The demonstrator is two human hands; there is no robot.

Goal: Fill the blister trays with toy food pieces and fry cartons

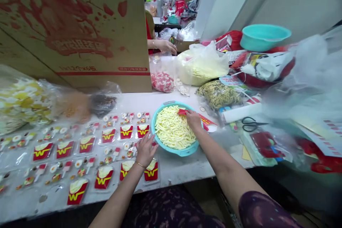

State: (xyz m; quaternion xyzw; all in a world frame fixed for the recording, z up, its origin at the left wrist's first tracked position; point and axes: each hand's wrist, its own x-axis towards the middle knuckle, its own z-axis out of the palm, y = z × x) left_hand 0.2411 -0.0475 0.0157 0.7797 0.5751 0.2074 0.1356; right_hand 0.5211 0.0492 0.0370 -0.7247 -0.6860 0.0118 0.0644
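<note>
A turquoise basin (184, 152) stands on the table, full of pale yellow stick-shaped pieces (173, 128) like miniature fries. My right hand (194, 120) reaches over its right side, fingers closed on a small red carton-like piece (182, 112) that touches the sticks. To the left of the basin, my left hand (145, 152) lies low over the clear packs, fingers apart near the rim. Beside it are rows of packs with red fries cartons marked with a yellow W (151, 171) and tiny food-shaped pieces (109, 120).
A large cardboard box (112, 42) blocks the back left. Bags of pale sticks (203, 66) and noodle-like strands (219, 94) stand behind the basin. Scissors (249, 124) lie right. Another person's hand (167, 47) shows beyond the box.
</note>
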